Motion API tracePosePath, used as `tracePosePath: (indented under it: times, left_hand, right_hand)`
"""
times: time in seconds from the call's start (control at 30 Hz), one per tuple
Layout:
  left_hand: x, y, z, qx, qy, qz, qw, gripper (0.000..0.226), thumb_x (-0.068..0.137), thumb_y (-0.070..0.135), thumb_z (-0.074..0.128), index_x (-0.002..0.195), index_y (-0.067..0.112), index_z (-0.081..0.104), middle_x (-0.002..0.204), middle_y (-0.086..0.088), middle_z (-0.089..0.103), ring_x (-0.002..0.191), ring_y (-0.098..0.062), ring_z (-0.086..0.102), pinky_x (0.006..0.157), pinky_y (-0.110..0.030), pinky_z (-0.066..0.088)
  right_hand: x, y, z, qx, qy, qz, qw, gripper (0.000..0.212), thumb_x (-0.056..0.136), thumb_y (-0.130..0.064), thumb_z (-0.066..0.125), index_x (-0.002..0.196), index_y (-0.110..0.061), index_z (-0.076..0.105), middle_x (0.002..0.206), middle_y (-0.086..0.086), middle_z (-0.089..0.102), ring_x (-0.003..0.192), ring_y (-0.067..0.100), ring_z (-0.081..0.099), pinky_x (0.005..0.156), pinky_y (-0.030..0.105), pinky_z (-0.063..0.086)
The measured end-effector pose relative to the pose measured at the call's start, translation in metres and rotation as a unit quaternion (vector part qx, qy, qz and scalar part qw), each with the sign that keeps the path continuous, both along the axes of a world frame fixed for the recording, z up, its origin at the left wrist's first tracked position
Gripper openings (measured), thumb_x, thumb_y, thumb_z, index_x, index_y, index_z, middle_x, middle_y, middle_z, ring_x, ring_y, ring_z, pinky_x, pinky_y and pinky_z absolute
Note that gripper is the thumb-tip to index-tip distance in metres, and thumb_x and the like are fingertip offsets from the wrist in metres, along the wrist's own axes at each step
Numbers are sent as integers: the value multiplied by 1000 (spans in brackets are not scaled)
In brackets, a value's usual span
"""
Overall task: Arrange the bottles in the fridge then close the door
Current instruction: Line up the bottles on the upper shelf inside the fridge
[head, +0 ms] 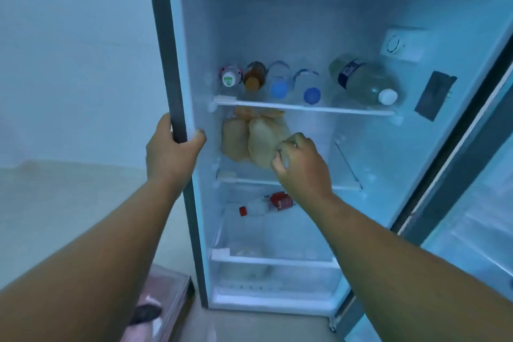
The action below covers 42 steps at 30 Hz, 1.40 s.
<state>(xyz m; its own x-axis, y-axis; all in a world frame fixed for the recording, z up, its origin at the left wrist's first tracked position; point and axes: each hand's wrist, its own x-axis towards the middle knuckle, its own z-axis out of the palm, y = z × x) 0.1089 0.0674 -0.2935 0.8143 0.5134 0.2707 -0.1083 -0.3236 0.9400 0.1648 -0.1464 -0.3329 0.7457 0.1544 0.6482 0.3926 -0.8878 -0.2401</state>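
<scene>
The fridge stands open. On its top shelf several bottles lie with their caps towards me: a white-and-green-capped one, an amber one, two clear blue-capped ones and a large white-capped bottle with a blue label. Lower down lies a clear bottle with a red cap and red label. My left hand grips the fridge's grey left edge. My right hand hovers with curled fingers in front of the middle shelf, close to two yellowish bags; nothing shows in it.
The fridge door hangs open at the right, its inner side partly in view. A pink box-like object sits on the floor by the fridge's lower left corner. A pale wall and floor fill the left side.
</scene>
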Motion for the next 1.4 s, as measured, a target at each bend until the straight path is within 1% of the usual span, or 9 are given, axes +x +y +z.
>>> tracePosePath:
  times: [0.27,0.43,0.67,0.83,0.97,1.07,1.17,1.27,1.4]
  left_hand:
    - [4,7,-171,-38,113,-18,993,29,87,33,70,112,39,57,102,13,70,94,-15,68,89,-46,57]
    - [3,14,-227,-9,149,-31,988,40,88,34,71,124,38,53,106,20,67,95,-10,67,90,-41,57]
    - [10,20,-279,60,172,-8,983,39,87,43,69,118,24,54,90,11,66,82,-14,65,81,-41,58]
    - [13,22,-289,85,151,-4,985,29,87,40,69,107,26,54,75,17,61,71,-4,62,64,-28,50]
    - [15,23,-295,92,145,3,985,26,86,39,70,101,25,53,63,18,55,60,-2,57,56,-22,42]
    - [14,24,-295,90,146,-3,985,25,86,39,70,98,27,52,62,19,57,60,1,58,55,-22,41]
    - [12,24,-293,84,145,-9,986,24,87,38,69,88,31,47,65,30,57,60,3,55,55,-25,38]
    - [12,24,-291,71,146,-18,987,21,88,39,69,90,31,50,69,28,59,61,0,56,59,-29,43]
    - [11,24,-289,52,146,-22,988,22,88,39,69,103,29,55,72,23,63,66,1,61,64,-27,48]
  right_hand:
    - [12,-1,-145,-28,232,-15,972,25,88,-28,51,107,-21,65,120,3,55,110,23,52,75,32,44]
    - [42,5,-206,-144,416,-91,893,55,89,-42,51,140,-25,37,149,8,22,133,33,24,95,46,41]
    - [124,31,-257,-104,382,-94,913,82,84,-63,44,151,-36,5,161,11,3,146,37,-1,112,58,18]
    - [159,41,-266,-103,389,-128,907,73,86,-75,24,150,-44,5,161,8,-12,147,38,-9,112,62,6]
    - [159,55,-270,-79,403,-110,905,71,81,-75,13,141,-40,32,159,9,13,145,41,-4,111,63,6]
    - [152,52,-270,-95,378,-113,914,89,70,-71,-3,133,-32,47,138,12,43,135,38,25,107,56,18]
    - [129,42,-260,-145,345,-82,923,70,92,-59,21,118,-7,61,115,15,49,125,37,36,102,50,33]
    - [109,35,-258,-187,302,-62,933,52,93,-52,38,106,-10,66,119,9,49,122,31,40,97,50,39]
    - [105,30,-265,-197,287,-68,935,61,85,-52,53,141,-34,38,154,9,21,142,37,12,111,61,22]
